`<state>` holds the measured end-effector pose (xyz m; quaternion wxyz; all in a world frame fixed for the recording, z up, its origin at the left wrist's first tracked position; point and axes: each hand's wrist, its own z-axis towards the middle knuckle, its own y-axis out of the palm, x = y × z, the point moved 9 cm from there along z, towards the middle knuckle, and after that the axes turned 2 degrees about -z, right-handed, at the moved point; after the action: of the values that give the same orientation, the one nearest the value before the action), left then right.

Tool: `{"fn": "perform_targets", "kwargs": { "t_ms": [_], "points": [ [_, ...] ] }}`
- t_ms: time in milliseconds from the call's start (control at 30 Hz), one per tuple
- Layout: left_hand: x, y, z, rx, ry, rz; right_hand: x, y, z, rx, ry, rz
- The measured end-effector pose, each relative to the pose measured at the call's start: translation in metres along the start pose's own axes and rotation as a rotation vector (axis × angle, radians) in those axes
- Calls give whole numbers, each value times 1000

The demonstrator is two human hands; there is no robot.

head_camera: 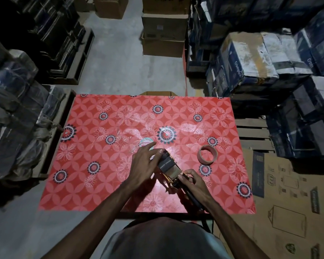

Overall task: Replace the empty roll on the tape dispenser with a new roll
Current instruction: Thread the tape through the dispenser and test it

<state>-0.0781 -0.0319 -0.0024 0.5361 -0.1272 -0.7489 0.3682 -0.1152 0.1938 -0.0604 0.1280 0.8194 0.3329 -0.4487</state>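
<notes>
A: Item one, dispenser (173, 170)?

B: Held over the tabletop (94, 184), near the middle of its near edge. Right hand (192, 181) is closed around the handle end; left hand (145, 163) cups the far end, fingers partly spread over something pale, which I cannot identify.

A: Item two, rolls?

B: One ring (207, 154) lies flat toward the right edge, well apart from the dispenser, touched by neither hand. It looks thin-walled, probably the spent core, though it could be a slim roll. A round label (145, 143) with clear wrapping sits just beyond the left hand, toward the middle of the tabletop.

A: Progress?

B: My judgement: old core likely off, new roll likely being seated or threaded. Whether tape sits on the spindle is hidden by the left hand.

A: Outstanding?

B: Confirm seating, feed tape to the cutter.
</notes>
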Motion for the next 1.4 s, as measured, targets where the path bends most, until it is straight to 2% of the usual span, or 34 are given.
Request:
{"fn": "perform_targets", "kwargs": {
  "t_ms": [367, 633, 767, 900, 1067, 1200, 1400],
  "points": [
    [-6, 12, -1, -26, -53, -92, -2, -12, -1, 234, -34, -161],
    [-11, 12, -6, -24, -84, -147, -18, -16, -4, 258, -80, -158],
    [-14, 5, -5, 1, -133, -244, -47, -20, -2, 282, -169, -388],
    [-33, 11, 1, -53, -306, -422, -68, -12, 9, 241, -346, -802],
    [-68, 24, 13, -83, -528, -563, -77, 8, 22, 138, -524, -1188],
    [-93, 41, 8, -116, -833, -902, -91, 18, 14, 178, -673, -1292],
    [-111, 72, -18, -413, -1061, -937, -95, 20, 23, 201, -713, -1382]
  ]
}}
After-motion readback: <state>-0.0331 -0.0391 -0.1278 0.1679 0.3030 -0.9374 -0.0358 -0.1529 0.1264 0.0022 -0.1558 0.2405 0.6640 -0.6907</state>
